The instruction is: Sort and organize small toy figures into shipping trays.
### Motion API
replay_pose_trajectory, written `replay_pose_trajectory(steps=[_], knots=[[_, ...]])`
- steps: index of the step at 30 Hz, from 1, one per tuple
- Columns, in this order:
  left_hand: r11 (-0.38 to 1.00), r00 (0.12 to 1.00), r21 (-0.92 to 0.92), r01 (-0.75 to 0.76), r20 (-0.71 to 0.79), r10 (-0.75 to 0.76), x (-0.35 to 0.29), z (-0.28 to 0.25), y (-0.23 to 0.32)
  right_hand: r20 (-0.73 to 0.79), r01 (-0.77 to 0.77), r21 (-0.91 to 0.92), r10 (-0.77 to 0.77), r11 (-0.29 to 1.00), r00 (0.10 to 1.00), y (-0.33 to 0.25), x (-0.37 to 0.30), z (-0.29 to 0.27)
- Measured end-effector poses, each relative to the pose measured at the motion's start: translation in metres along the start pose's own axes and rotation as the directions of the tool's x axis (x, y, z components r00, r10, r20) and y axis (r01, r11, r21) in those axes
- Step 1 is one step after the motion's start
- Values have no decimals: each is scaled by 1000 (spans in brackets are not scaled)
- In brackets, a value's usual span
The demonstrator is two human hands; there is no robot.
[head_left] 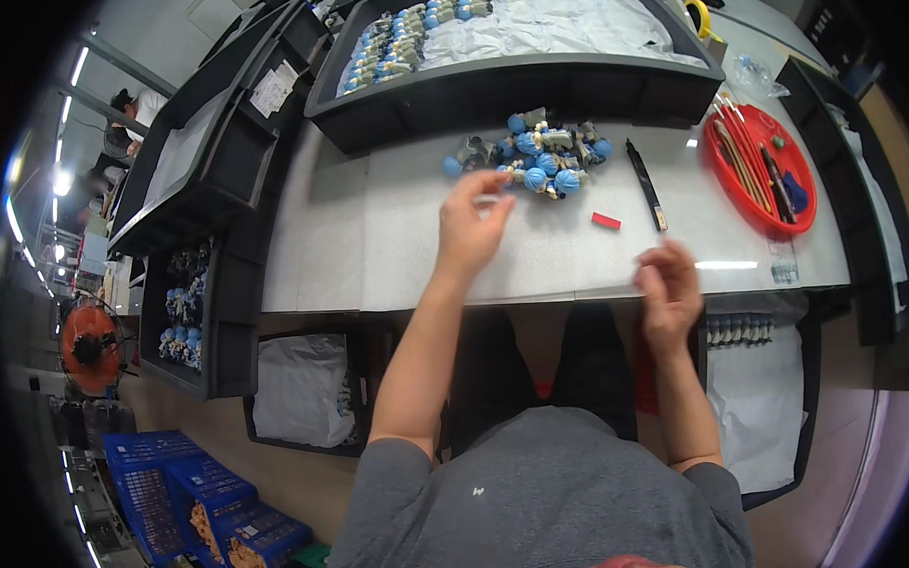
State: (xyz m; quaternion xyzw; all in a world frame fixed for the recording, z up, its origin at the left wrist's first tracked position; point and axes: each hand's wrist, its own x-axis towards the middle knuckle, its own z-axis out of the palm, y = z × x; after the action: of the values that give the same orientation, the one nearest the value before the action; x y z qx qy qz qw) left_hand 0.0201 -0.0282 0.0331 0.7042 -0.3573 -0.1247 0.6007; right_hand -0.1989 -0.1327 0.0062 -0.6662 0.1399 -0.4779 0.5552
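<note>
On the white tabletop (397, 221) lies a loose pile of small figurines (540, 166) with blue hair, tumbled over one another. My left hand (470, 223) reaches to the pile's near left side. Its thumb and fingers are apart, with the fingertips close beside a figurine; whether they touch it I cannot tell. At the table's front edge, my right hand (670, 291) is raised with its fingers bent and smeared by motion. I see nothing clearly held in it. Between the right hand and the pile lie a small red block (605, 221) and a black marker pen (646, 185).
Behind the pile stands a dark tray (518, 96) with rows of figurines on white sheeting. A red oval dish (807, 207) of brushes sits at the right. Dark crates (231, 327) flank the left side; blue baskets (181, 484) stand on the floor.
</note>
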Motion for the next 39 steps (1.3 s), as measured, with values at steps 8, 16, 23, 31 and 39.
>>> replay_pose_trajectory(steps=[8, 16, 23, 31, 39], knots=[[922, 974, 385, 38, -219, 52, 39, -41, -52, 386, 8, -4, -6, 1000, 923, -1, 10, 64], [829, 969, -514, 221, 21, -245, -25, -13, -12, 287, -104, 1, 99, 995, 953, 17, 22, 81], [846, 969, -472, 248, 105, -225, -34, -2, -22, 428, -363, 137, 275, 922, 861, 22, 25, 73], [827, 990, -544, 142, 77, -119, -41, -3, -23, 408, -393, 57, 338, 918, 848, 21, 21, 73], [851, 993, -511, 122, 70, -100, -43, -3, -24, 435, -410, 72, 342, 909, 833, 23, 19, 73]])
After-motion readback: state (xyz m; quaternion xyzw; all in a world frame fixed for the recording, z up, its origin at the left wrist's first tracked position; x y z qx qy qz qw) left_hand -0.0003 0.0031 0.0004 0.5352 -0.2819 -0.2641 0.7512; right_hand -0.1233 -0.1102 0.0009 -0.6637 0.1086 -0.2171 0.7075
